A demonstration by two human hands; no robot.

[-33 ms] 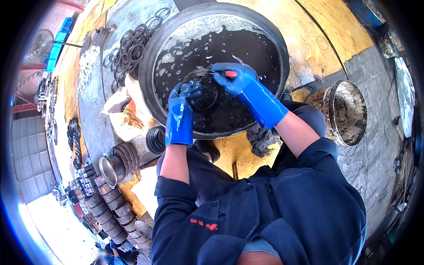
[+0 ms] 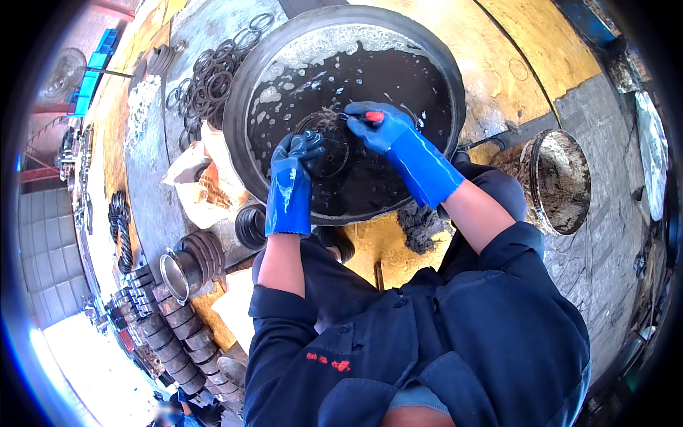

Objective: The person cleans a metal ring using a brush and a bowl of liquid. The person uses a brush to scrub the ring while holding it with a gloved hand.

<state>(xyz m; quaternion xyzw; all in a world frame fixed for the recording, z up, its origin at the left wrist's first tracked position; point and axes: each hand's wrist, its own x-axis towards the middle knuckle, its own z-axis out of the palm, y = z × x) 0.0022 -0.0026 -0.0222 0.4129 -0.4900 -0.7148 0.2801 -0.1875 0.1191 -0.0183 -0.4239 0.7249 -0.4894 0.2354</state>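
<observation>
Both my hands, in blue rubber gloves, are over a wide round tub point(image 2: 455, 78) of dark liquid with pale foam at its far side. My left hand point(image 2: 302, 151) has its fingers curled on the left edge of a dark ring point(image 2: 347, 153), held above or at the liquid; which one I cannot tell. In my right hand point(image 2: 380, 128) is a brush with a red handle point(image 2: 374, 116). Its dark bristles point(image 2: 327, 117) lie at the ring's far edge.
Left of the tub lie a heap of black rings point(image 2: 213, 78) and a crumpled pale bag point(image 2: 206, 181). Stacked dark rings point(image 2: 250, 226) stand near my left forearm, with metal cylinders point(image 2: 167, 324) beyond. A crusted bucket point(image 2: 562, 181) stands at the right.
My right hand and the brush have shifted slightly toward the right and nearer along the ring. My left hand stays almost in place.
</observation>
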